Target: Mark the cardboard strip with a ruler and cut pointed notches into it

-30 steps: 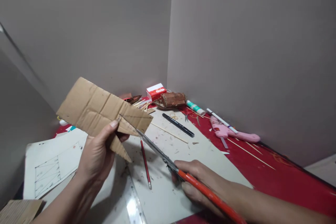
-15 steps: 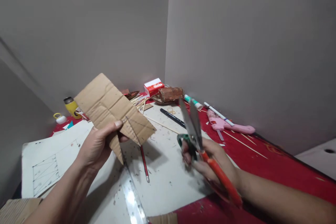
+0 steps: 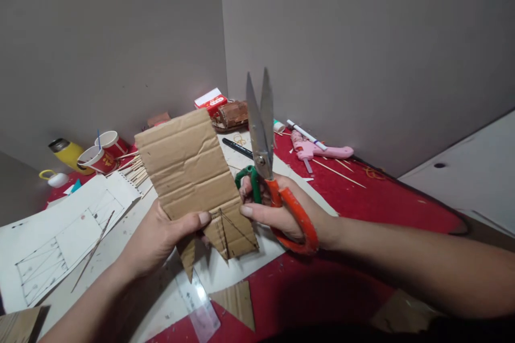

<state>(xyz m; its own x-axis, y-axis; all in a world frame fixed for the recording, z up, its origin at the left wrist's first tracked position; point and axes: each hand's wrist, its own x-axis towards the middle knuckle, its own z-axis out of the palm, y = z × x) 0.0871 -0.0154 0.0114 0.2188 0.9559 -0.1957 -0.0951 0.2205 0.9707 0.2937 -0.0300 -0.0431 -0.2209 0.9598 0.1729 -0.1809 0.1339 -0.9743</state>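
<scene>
My left hand [image 3: 159,238] grips the lower edge of a brown cardboard piece [image 3: 189,169] held upright over the table, with pencil lines and pointed cut-outs along its bottom. My right hand [image 3: 281,214] holds scissors [image 3: 263,139] with one orange and one green handle, blades pointing up and slightly apart. The right thumb touches the cardboard's lower right edge. A cut cardboard triangle [image 3: 237,303] lies on the table below both hands.
A clear ruler [image 3: 197,300] lies under the cardboard. White drawing sheets [image 3: 60,236] lie left, with a yellow bottle [image 3: 68,153], paper cups [image 3: 102,153] and sticks behind. A black marker [image 3: 237,148], red-white box [image 3: 210,101], pink glue gun [image 3: 319,149] and skewers lie on the red table near the walls.
The scissors left the cardboard's cut and swung up to point at the ceiling. Both hands came together, the cardboard turned more upright, and a cut triangle now lies on the table.
</scene>
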